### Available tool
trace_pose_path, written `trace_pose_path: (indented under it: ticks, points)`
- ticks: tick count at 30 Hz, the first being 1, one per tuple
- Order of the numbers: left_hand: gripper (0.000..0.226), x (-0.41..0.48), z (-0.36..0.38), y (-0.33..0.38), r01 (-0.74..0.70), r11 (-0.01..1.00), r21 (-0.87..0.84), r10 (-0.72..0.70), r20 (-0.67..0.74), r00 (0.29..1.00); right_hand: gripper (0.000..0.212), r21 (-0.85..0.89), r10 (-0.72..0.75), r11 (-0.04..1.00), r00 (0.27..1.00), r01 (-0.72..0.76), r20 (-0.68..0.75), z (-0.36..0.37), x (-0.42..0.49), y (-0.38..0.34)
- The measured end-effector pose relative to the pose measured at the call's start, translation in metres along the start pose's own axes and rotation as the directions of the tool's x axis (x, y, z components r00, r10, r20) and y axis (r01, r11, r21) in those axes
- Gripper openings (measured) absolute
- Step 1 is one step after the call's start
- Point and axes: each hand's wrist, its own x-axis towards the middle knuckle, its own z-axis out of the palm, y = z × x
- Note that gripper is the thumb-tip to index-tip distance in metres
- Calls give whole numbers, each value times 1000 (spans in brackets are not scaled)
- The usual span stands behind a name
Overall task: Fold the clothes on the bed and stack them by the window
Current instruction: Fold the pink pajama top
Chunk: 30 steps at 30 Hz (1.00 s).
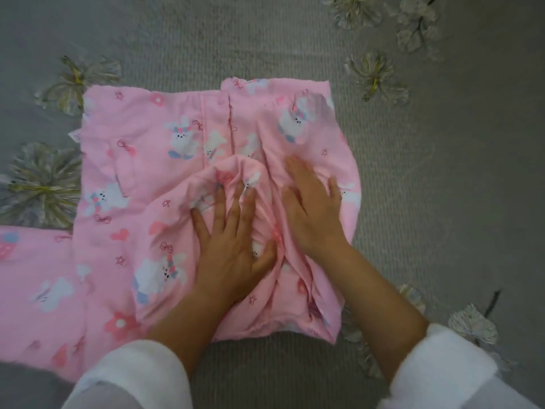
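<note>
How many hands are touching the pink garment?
2. The left hand presses the bunched fold in the middle of the pink garment; the right hand lies flat just right of it.

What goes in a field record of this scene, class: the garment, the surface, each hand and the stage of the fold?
garment: pink bunny-print pyjama top, lying flat, placket up
surface: grey bedspread with pale flower motifs
left hand: flat, fingers spread, pressing a bunched fold at the middle
right hand: flat, pressing the folded-in side
fold stage: one side folded in; the other sleeve lies spread out on the person's left
stack by window: not in view
</note>
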Motion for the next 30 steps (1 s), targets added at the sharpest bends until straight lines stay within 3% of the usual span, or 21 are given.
trace_pose_path:
  ticks: [2,3,4,6,8,10,11,14,15,17,20,23,25,27,29,30]
  points:
    - [89,0,-2,-1,18,1000,-25,-17,8,1000,66,-92,37,994,988,-51,-152,-7,-1,5]
    - [89,0,-2,-1,18,999,-32,-18,13,1000,73,-142,67,986,988,-87,-142,-11,-2,8]
    - [88,0,-3,-1,16,999,-32,-15,21,1000,75,-225,80,970,995,-93,-67,-15,-3,11]
    - [88,-1,-2,-1,10,1000,-22,-9,37,999,61,-364,56,931,996,-25,73,-18,-9,18]
    - [86,-1,-1,-1,7,1000,-20,-7,37,999,46,-211,15,977,1000,-19,-23,-22,-12,16]
    - [85,-1,0,-2,0,1000,-19,1,32,999,46,114,26,994,979,-3,-201,-26,-8,0]
    - [84,-1,0,-3,-6,1000,-22,6,26,1000,46,146,-8,988,975,41,-224,-24,-4,-8]
    - [82,0,2,-4,-31,999,-25,32,25,999,49,-196,-179,965,984,172,-14,-5,7,-20]
    - [81,0,2,-4,-33,999,-24,33,28,999,51,-273,-157,945,983,178,98,3,8,-19]
    - [76,1,2,-4,-25,999,-22,25,28,999,58,-254,-59,959,967,123,248,16,10,-13]
    - [67,0,1,-4,-13,999,-34,15,32,999,63,-205,-44,974,963,101,266,18,11,-6]
    - [61,1,-4,-2,-2,998,-65,5,51,999,53,-190,-187,957,966,221,180,14,-4,-15]
    - [57,3,-12,0,20,988,-156,-13,45,999,49,-126,-242,958,960,259,139,16,-18,-23]
    - [50,1,-29,-4,39,911,-410,-44,-2,999,48,-41,-202,977,972,209,121,20,-29,-28]
    - [46,-10,-47,-19,83,795,-601,-139,-49,989,54,-69,-168,981,973,180,156,26,-32,-31]
    - [43,-20,-56,-30,109,793,-599,-203,-91,975,60,-131,-153,975,969,180,193,31,-31,-33]
